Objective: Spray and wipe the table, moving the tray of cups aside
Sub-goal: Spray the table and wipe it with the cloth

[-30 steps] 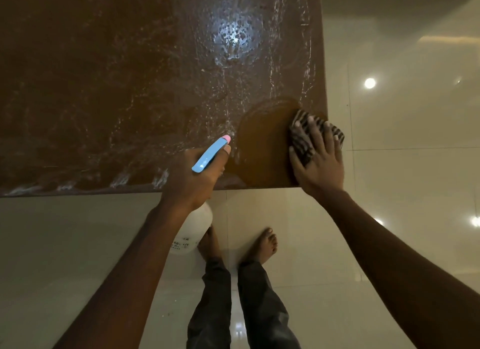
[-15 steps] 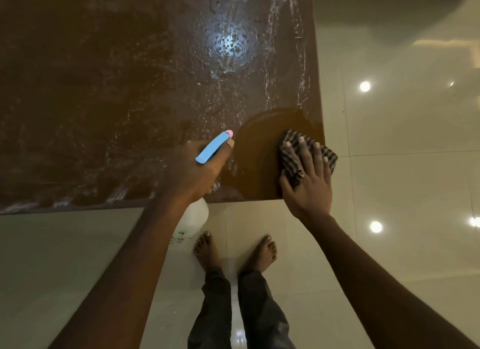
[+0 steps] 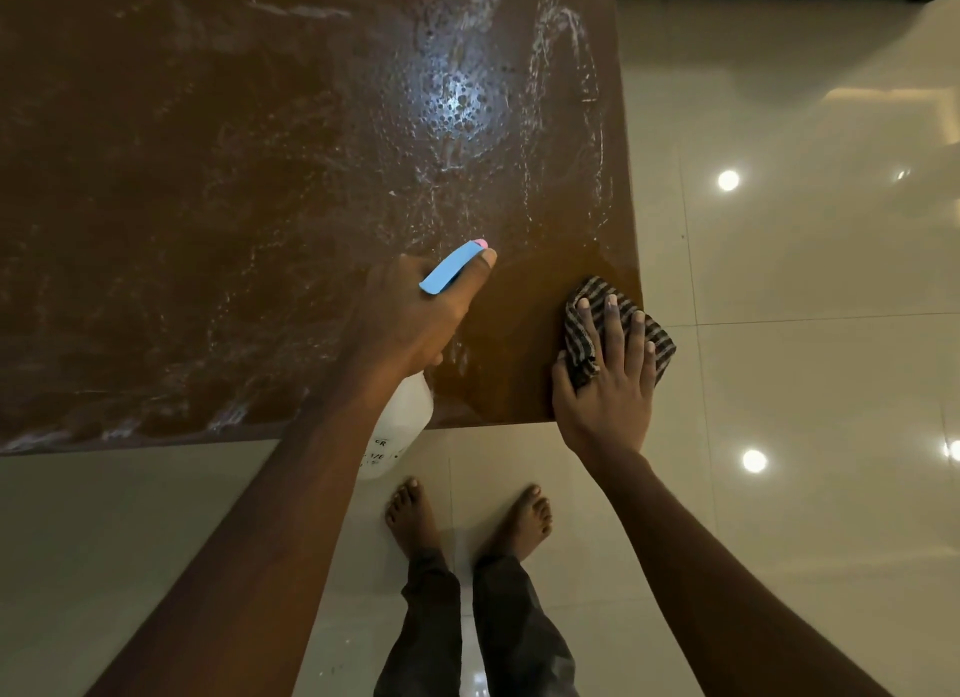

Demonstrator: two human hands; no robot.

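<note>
Spray bottle (image 3: 406,420) gripped in left hand (image 3: 410,314); right hand (image 3: 608,392) presses cloth (image 3: 581,327) on table (image 3: 208,177).

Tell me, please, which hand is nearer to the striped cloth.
The right hand: its fingers press on the striped cloth. The left hand grips the spray bottle, apart to the cloth's left.

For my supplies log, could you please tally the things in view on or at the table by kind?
Spray bottle: 1
Striped cloth: 1
Table: 1
Tray of cups: 0 in view
Total: 3
</note>
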